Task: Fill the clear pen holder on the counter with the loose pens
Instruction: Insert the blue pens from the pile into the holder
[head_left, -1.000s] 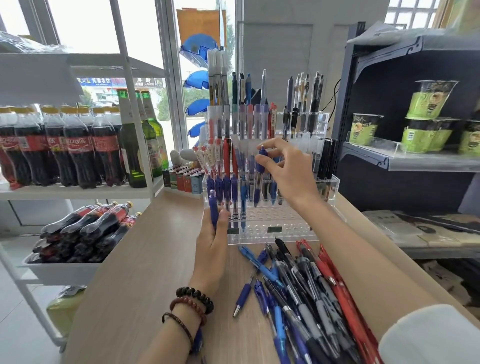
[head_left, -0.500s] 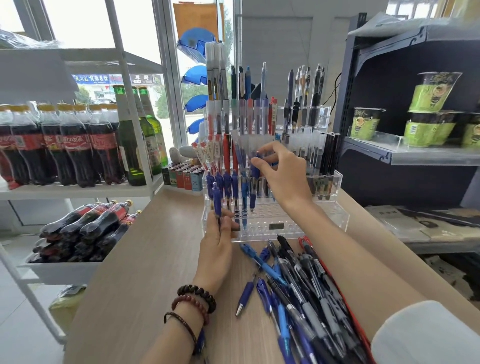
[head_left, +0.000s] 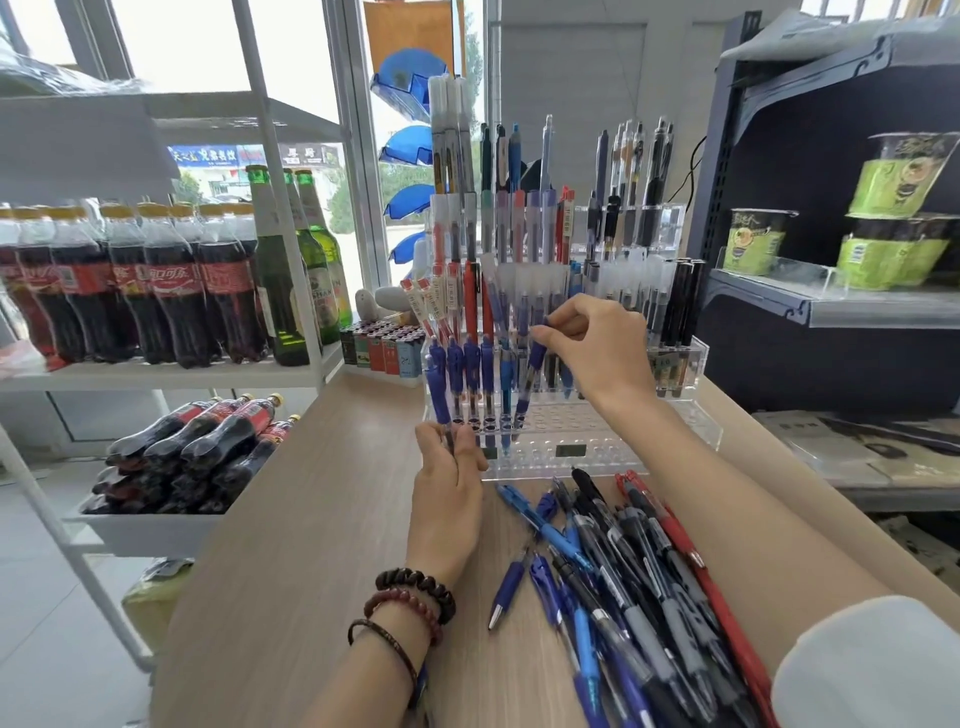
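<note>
A clear tiered pen holder stands at the back of the wooden counter, its upper rows full of pens and several blue pens in a lower row. My right hand pinches the top of a blue pen that leans with its tip at a hole in that lower row. My left hand rests at the holder's front left corner and holds another blue pen upright. A pile of loose pens, blue, black and red, lies on the counter in front of the holder.
A white rack of cola bottles and green beer bottles stands left of the counter. Lighters sit beside the holder. A dark shelf with green cups is at the right.
My right hand has lowered its blue pen from above the row down to the holes. My left hand stays at the holder's front left with its pen.
</note>
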